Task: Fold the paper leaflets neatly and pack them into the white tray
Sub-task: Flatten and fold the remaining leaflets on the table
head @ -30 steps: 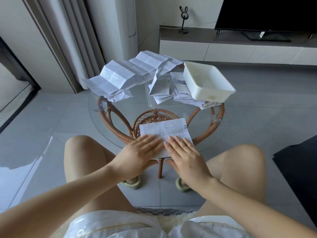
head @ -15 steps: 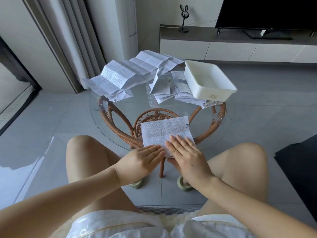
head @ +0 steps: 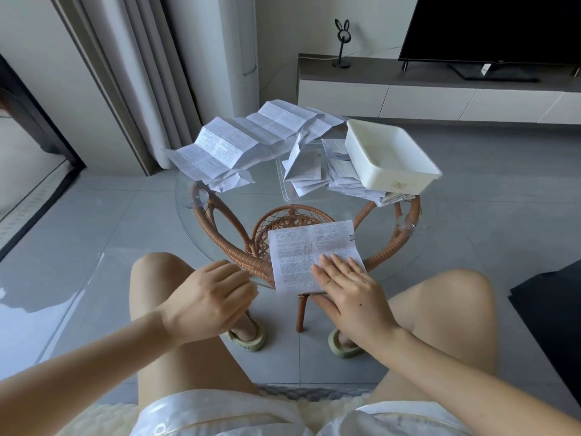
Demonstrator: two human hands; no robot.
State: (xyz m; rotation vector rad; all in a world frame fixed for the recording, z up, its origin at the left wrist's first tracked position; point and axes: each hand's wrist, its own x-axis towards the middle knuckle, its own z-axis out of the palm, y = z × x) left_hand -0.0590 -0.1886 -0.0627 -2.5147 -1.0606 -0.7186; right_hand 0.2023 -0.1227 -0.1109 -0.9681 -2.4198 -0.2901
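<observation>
A folded printed leaflet lies flat at the near edge of the round glass table. My right hand presses its near right part with straight fingers. My left hand hovers just left of the leaflet, off the paper, fingers loosely curled and holding nothing. The white tray stands at the table's far right, resting on a pile of leaflets. A long unfolded creased leaflet sprawls across the far left. Smaller folded leaflets lie in the middle.
The glass top rests on a rattan frame. My bare knees flank the table's near edge. A TV cabinet and a curtain stand behind. A dark cushion is at the right.
My left hand slid left off the leaflet and curled loosely. My right hand stayed pressing the paper, which now shows more of its left half.
</observation>
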